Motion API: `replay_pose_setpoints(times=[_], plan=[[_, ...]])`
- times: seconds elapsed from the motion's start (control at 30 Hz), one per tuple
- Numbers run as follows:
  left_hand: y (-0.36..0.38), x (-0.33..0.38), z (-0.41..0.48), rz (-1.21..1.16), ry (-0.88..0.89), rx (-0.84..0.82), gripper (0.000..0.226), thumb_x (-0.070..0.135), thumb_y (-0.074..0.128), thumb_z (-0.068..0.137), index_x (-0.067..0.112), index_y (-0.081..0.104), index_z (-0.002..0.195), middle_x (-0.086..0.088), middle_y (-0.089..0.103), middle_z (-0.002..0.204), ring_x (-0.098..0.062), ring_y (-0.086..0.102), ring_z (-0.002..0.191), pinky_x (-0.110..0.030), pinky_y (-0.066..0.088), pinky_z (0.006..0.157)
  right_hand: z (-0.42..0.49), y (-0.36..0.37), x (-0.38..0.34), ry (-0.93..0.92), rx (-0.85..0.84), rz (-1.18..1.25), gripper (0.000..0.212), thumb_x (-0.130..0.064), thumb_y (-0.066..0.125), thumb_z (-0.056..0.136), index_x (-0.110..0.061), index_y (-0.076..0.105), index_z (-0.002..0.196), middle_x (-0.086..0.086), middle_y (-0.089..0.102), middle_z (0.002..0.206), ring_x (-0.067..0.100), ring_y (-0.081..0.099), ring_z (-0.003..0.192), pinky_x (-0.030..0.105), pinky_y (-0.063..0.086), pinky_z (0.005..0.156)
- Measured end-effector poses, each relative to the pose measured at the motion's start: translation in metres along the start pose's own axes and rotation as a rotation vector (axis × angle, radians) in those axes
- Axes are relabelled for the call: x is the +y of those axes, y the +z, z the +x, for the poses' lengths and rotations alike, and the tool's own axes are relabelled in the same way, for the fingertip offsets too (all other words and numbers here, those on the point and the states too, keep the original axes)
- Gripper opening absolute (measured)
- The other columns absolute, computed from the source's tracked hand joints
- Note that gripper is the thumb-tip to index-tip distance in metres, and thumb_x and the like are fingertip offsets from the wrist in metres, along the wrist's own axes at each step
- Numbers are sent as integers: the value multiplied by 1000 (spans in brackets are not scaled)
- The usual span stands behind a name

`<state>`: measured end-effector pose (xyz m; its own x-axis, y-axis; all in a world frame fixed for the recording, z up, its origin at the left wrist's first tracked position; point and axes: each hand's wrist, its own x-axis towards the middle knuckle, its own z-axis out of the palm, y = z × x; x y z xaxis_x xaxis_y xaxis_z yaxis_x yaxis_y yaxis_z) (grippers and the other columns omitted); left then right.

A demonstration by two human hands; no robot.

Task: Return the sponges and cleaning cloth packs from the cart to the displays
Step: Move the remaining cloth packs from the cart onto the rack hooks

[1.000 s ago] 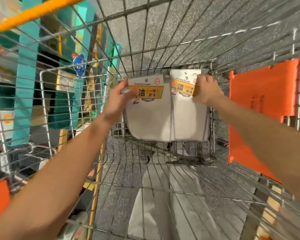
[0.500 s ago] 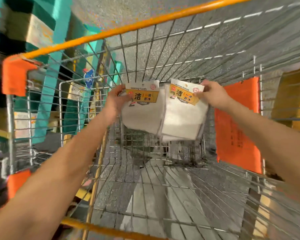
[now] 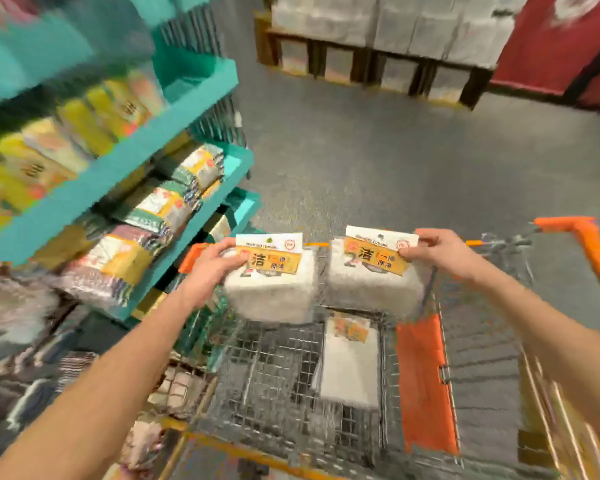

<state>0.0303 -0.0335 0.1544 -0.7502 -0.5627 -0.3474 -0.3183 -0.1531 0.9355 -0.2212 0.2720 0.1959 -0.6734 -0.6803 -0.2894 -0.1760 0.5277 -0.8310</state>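
Observation:
I hold two white cleaning cloth packs with orange-and-white header cards above the wire cart (image 3: 354,424). My left hand (image 3: 215,268) pinches the header of the left pack (image 3: 271,289). My right hand (image 3: 433,251) pinches the header of the right pack (image 3: 374,282). Both packs hang side by side over the cart's far end. One more white pack (image 3: 350,368) lies flat on the cart's floor beneath them.
A teal display shelf (image 3: 125,157) stands at the left, its tiers stocked with sponge and cloth packs (image 3: 174,199). The cart has an orange rim (image 3: 589,244) and an orange panel (image 3: 426,386). Grey floor stretches ahead to pallets of white goods (image 3: 378,26).
Both hands lifted the two packs up out of the cart's basket to above its rim. The view swung up, so the shelf and the aisle floor now show.

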Motion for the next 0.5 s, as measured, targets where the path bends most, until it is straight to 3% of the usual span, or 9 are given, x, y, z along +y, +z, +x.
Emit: replay_pose_setpoints(times=[0.17,0.23,0.3,0.37,0.43,0.5], plan=[[-42,65,-98,-106,168,208,22,-4,58,88,18,58,89,13,71,65,0,66,58,-13,52,56,-52,6,-108,-213,-60,-2,6,-14,72,82,-14,69,77,0,64,75,8,55,70,23,40,64],[-63,81,-138,-108,215,271,21,-3,58,89,18,57,89,14,70,63,1,63,54,-13,50,50,-75,18,-146,-304,-73,-28,6,-14,69,84,-8,69,84,4,68,82,9,56,74,25,41,65],[-92,94,-187,-138,256,354,21,-3,59,88,18,60,90,5,71,72,-4,65,59,-17,54,57,-100,37,-191,-388,-105,-49,14,-15,70,84,-1,69,88,12,71,88,11,57,76,27,43,69],[-120,100,-226,-155,292,417,22,-3,61,87,18,63,91,-7,69,86,-15,65,72,-27,54,75,-113,56,-227,-446,-132,-51,18,-15,70,83,0,69,94,14,72,95,11,61,78,27,46,74],[-150,101,-264,-175,315,467,21,-2,62,86,15,64,97,-10,69,92,-19,64,79,-31,52,83,-127,80,-262,-490,-184,-24,18,-13,69,84,-3,69,99,9,72,94,4,64,73,15,49,68],[-188,103,-305,-212,335,551,26,-2,62,86,10,61,109,-11,70,95,-17,66,78,-29,55,81,-137,114,-301,-539,-225,9,19,-12,68,84,-5,69,102,5,71,92,-1,63,67,8,46,60]])
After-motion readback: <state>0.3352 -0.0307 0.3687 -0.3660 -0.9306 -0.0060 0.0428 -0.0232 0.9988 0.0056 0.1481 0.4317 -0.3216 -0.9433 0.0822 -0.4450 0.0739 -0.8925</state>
